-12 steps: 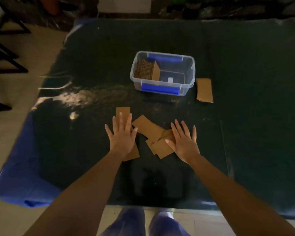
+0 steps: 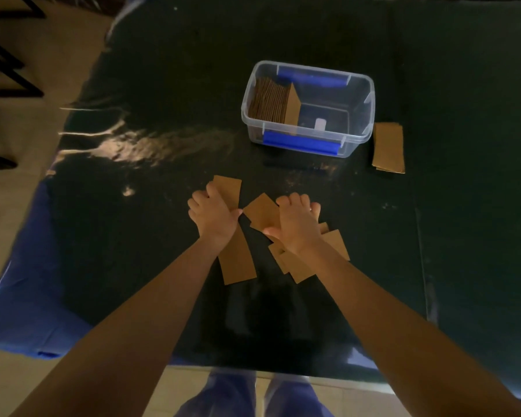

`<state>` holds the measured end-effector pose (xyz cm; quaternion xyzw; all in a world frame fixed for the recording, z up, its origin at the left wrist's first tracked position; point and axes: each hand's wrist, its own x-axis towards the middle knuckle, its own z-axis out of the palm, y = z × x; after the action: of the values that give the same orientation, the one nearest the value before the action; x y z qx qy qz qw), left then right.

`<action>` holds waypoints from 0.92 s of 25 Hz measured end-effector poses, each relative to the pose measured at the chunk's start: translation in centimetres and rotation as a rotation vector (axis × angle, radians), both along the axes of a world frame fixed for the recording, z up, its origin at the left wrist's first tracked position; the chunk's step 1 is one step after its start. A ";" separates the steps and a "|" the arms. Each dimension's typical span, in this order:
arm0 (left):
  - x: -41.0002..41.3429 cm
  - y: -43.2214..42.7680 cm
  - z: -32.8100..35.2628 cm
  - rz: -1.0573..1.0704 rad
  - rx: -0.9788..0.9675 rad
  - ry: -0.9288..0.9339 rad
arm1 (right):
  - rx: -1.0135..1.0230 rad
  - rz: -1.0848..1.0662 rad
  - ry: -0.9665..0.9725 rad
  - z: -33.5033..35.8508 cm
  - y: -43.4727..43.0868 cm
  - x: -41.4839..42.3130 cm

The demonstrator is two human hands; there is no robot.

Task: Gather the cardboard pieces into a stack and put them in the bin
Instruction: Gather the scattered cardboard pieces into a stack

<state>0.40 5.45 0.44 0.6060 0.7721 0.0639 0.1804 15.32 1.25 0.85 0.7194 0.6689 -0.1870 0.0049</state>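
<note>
Several loose brown cardboard pieces lie on the dark table in front of me. My left hand (image 2: 212, 216) rests with curled fingers on a long pair of pieces (image 2: 236, 260). My right hand (image 2: 297, 225) presses with bent fingers on a fanned cluster of pieces (image 2: 262, 212). A clear plastic bin (image 2: 358, 136) with blue handles stands farther back, with a stack of cardboard (image 2: 271, 99) upright at its left end. Another small flat stack (image 2: 388, 147) lies just right of the bin.
The table (image 2: 163, 85) is covered with a dark glossy sheet over a blue one; its left edge drops to a tiled floor. Black chair legs (image 2: 3, 76) stand at far left. My legs show below the near edge.
Both hands were flat with fingers spread on the pieces; now the fingers are curled down on them. The view has shifted closer.
</note>
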 end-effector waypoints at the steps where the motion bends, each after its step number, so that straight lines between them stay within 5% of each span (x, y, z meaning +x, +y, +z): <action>1: -0.1 0.4 0.1 0.066 -0.014 -0.061 | -0.033 -0.044 0.032 -0.1 0.6 -0.1; 6: -1.1 1.6 0.8 0.258 -0.028 -0.491 | -0.087 -0.067 0.218 -0.2 2.7 0.6; 9: -2.5 -0.4 1.5 0.485 -0.062 -0.731 | 0.035 -0.115 0.510 0.6 3.1 1.3; 12: -1.8 -4.5 1.3 0.367 -0.323 -0.426 | -0.027 -0.026 0.677 3.0 3.1 4.0; 15: 0.2 -6.7 1.2 0.220 -0.248 -0.226 | -0.274 0.297 0.419 4.6 1.5 7.3; 19: 0.2 -6.4 1.9 0.180 -0.133 -0.321 | -0.376 0.485 -0.030 3.1 -2.4 7.9; 23: 0.5 -5.1 2.8 0.014 -0.052 -0.476 | -0.261 0.437 -0.008 2.6 -3.5 7.8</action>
<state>0.94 0.37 3.28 0.5638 0.7132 0.1865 0.3724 23.15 -2.25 3.45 0.5519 0.7787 -0.2634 0.1405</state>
